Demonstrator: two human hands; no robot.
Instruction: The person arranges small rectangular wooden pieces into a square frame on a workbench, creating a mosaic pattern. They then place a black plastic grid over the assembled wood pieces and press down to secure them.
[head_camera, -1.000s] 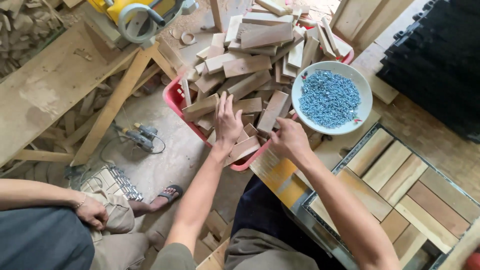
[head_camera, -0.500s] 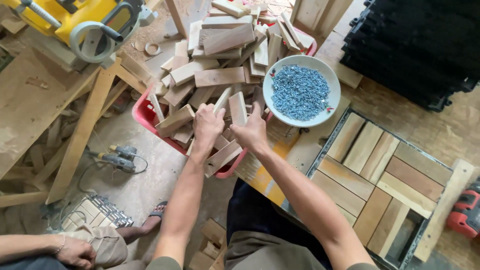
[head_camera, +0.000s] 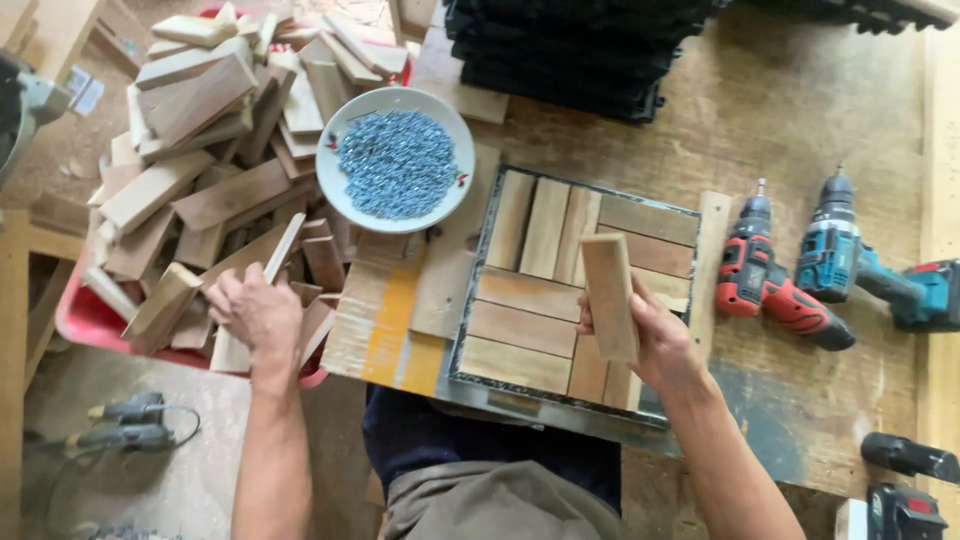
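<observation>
My right hand (head_camera: 655, 340) grips a short wooden slat (head_camera: 610, 296) and holds it upright over the lower right part of a square tile frame (head_camera: 565, 400) filled with wooden slats. My left hand (head_camera: 255, 312) rests in a red bin (head_camera: 85, 322) heaped with wooden slats (head_camera: 190, 160), its fingers closed on a thin slat (head_camera: 270, 272) at the bin's near edge. A white bowl (head_camera: 345, 205) of small blue-grey screws (head_camera: 398, 164) sits between the bin and the frame.
A red cordless drill (head_camera: 765, 275) and a teal one (head_camera: 860, 268) lie on the wooden bench right of the frame. A stack of black plastic grids (head_camera: 570, 60) is at the back. Another tool (head_camera: 905, 485) lies at the bench's near right corner. Cabled tools (head_camera: 125, 425) lie on the floor.
My right hand has left the bin carrying a slat and moved right over the tile frame. My left hand stays in the bin. The view has swung right, showing the drills.
</observation>
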